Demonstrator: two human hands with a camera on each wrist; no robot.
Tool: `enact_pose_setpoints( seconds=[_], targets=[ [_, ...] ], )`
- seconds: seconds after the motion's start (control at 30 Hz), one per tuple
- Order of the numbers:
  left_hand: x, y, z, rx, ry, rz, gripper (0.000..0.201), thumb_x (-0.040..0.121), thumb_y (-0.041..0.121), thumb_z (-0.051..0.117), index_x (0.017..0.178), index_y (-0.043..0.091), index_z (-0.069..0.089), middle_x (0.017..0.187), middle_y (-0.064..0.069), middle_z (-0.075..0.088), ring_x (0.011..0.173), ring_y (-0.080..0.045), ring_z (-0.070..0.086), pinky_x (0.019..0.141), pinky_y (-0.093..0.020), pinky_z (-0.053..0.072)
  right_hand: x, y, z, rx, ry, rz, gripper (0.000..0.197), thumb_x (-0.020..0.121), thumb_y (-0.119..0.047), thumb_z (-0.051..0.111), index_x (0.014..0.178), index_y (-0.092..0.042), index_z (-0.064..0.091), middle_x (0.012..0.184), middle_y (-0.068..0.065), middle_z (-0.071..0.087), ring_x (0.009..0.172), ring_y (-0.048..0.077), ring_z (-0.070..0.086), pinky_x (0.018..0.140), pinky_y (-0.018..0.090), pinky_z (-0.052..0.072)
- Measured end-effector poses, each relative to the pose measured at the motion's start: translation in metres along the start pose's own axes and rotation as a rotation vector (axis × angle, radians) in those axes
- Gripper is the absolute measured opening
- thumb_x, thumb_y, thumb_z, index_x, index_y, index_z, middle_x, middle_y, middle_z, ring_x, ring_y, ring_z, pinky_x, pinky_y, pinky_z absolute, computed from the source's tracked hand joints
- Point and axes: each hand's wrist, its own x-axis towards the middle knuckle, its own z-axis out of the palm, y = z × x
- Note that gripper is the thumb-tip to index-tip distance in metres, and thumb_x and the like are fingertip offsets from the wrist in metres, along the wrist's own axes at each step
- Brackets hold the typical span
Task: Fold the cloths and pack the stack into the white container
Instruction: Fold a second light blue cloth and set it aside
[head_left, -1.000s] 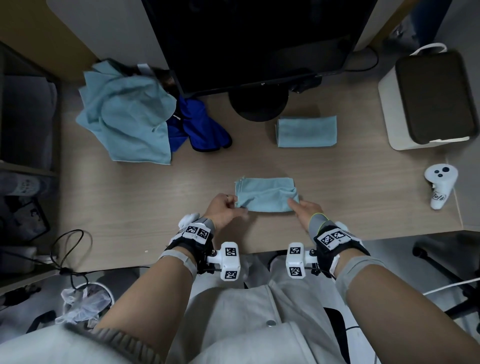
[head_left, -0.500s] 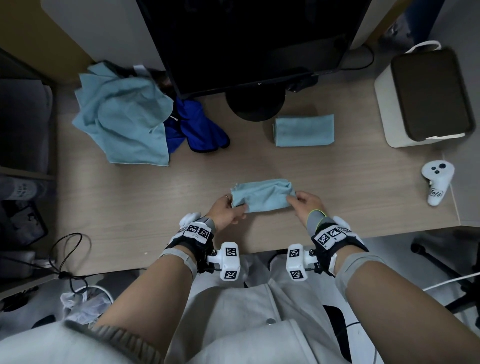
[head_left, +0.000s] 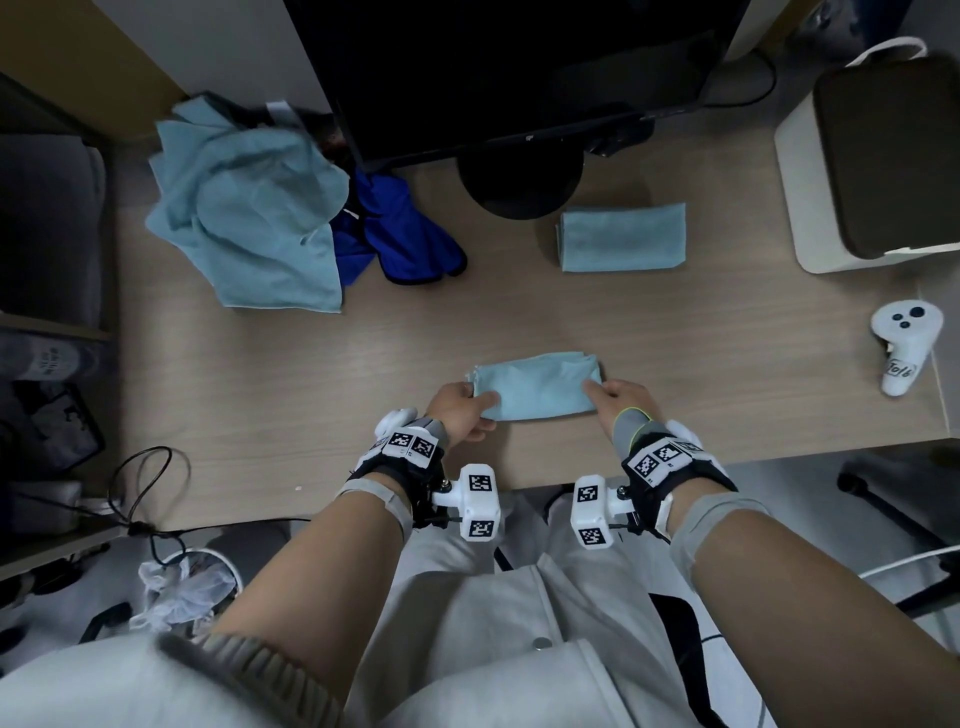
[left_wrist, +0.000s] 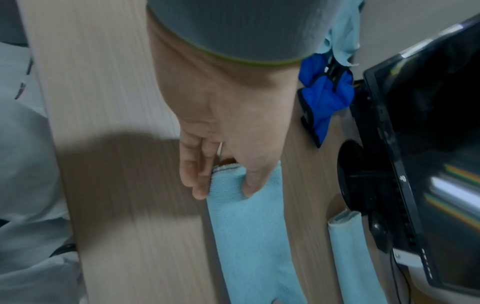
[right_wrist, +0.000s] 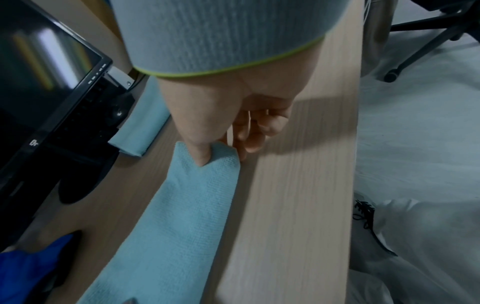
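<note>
Mid-fold: left hand (head_left: 460, 410) and right hand (head_left: 618, 400) each pinch an end of the light-blue cloth (head_left: 537, 387); next, likely stack it on the folded cloth (head_left: 622, 237).

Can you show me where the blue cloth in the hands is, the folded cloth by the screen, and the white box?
held cloth (head_left: 535, 387), head view, middle of its top face.
folded cloth (head_left: 622, 237), head view, centre of it.
white container (head_left: 795, 171), head view, its left wall.
</note>
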Motion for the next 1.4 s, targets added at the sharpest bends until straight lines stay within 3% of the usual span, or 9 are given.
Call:
enact_pose_setpoints(
  seconds=[0.23, 0.5, 0.67, 0.73, 0.87, 1.0, 1.17, 1.27, 1.4],
  targets=[
    [-0.003, -0.008, -0.004, -0.238, 0.049, -0.088, 0.027, 0.095, 0.023, 0.061, 0.111, 0.002, 0.059, 0.105, -0.018, 0.072, 0.091, -0.03, 0.073, 0.086, -0.041, 0.059, -0.005, -0.013, 0.003, -0.077, 0.005, 0.043, 0.051, 0.082, -0.058, 0.052, 0.055, -0.015, 0.045, 0.057, 0.001, 0.048, 0.068, 0.028, 0.052, 0.071, 0.033, 0.047],
    [0.002, -0.002, -0.004, -0.195, 0.101, -0.129, 0.02, 0.097, 0.023, 0.05, 0.103, 0.004, 0.054, 0.102, -0.022, 0.071, 0.082, -0.033, 0.074, 0.073, -0.039, 0.061, -0.006, -0.027, 0.007, 0.014, -0.045, 0.081, 0.045, 0.079, -0.057, 0.048, 0.069, -0.015, 0.061, 0.071, 0.007, 0.071, 0.071, 0.027, 0.07, 0.076, 0.035, 0.056],
    [0.008, -0.002, 0.0, -0.12, 0.195, -0.144, 0.015, 0.093, 0.018, 0.059, 0.096, 0.004, 0.053, 0.09, -0.023, 0.069, 0.065, -0.03, 0.072, 0.067, -0.045, 0.062, -0.014, -0.034, 0.006, 0.337, -0.109, 0.129, 0.016, 0.083, -0.023, 0.065, 0.069, -0.016, 0.058, 0.075, 0.007, 0.065, 0.079, 0.033, 0.068, 0.08, 0.05, 0.057],
    [0.008, -0.003, -0.001, -0.115, 0.23, -0.15, 0.021, 0.091, 0.017, 0.063, 0.102, 0.001, 0.054, 0.091, -0.022, 0.068, 0.069, -0.032, 0.073, 0.061, -0.043, 0.062, -0.012, -0.03, 0.005, 0.361, -0.133, 0.105, 0.017, 0.08, -0.009, 0.064, 0.072, -0.024, 0.061, 0.087, 0.009, 0.067, 0.088, 0.034, 0.067, 0.081, 0.053, 0.057],
    [0.011, -0.001, -0.001, -0.22, 0.253, -0.183, 0.016, 0.086, 0.006, 0.069, 0.096, -0.001, 0.058, 0.104, -0.027, 0.066, 0.092, -0.039, 0.069, 0.048, -0.033, 0.058, -0.002, -0.02, 0.004, 0.309, -0.13, 0.045, 0.023, 0.066, -0.024, 0.059, 0.086, -0.024, 0.069, 0.089, 0.004, 0.07, 0.086, 0.03, 0.067, 0.082, 0.045, 0.057],
    [0.004, 0.011, 0.0, -0.31, 0.158, -0.184, 0.007, 0.085, 0.004, 0.066, 0.084, -0.001, 0.061, 0.098, -0.026, 0.07, 0.088, -0.037, 0.071, 0.073, -0.044, 0.062, -0.041, -0.058, -0.024, 0.289, -0.129, 0.074, 0.006, 0.059, -0.019, 0.057, 0.059, -0.015, 0.053, 0.061, 0.003, 0.048, 0.062, 0.023, 0.043, 0.056, 0.031, 0.035],
    [-0.017, 0.026, 0.017, -0.383, -0.076, -0.185, 0.042, 0.09, 0.041, 0.06, 0.11, 0.004, 0.057, 0.107, -0.014, 0.066, 0.091, -0.035, 0.068, 0.092, -0.045, 0.053, -0.031, -0.073, -0.047, 0.449, -0.103, 0.139, 0.042, 0.04, -0.01, 0.045, 0.079, -0.004, 0.058, 0.081, 0.011, 0.052, 0.076, 0.026, 0.049, 0.067, 0.032, 0.038],
    [-0.025, 0.041, 0.035, -0.535, -0.24, -0.146, 0.055, 0.092, 0.051, 0.053, 0.123, 0.006, 0.054, 0.117, -0.016, 0.068, 0.103, -0.034, 0.067, 0.094, -0.042, 0.05, -0.015, -0.062, -0.06, 0.57, -0.114, 0.128, 0.035, 0.037, -0.012, 0.047, 0.07, -0.005, 0.056, 0.084, 0.013, 0.051, 0.078, 0.027, 0.051, 0.07, 0.038, 0.039],
    [-0.038, 0.071, 0.057, -0.758, -0.21, -0.026, 0.053, 0.091, 0.041, 0.055, 0.129, 0.005, 0.049, 0.109, -0.014, 0.065, 0.095, -0.029, 0.067, 0.094, -0.041, 0.054, -0.032, -0.063, -0.1, 0.598, -0.143, 0.11, 0.022, 0.044, -0.012, 0.049, 0.065, -0.008, 0.049, 0.078, 0.01, 0.049, 0.075, 0.028, 0.049, 0.071, 0.036, 0.039]
  ],
)
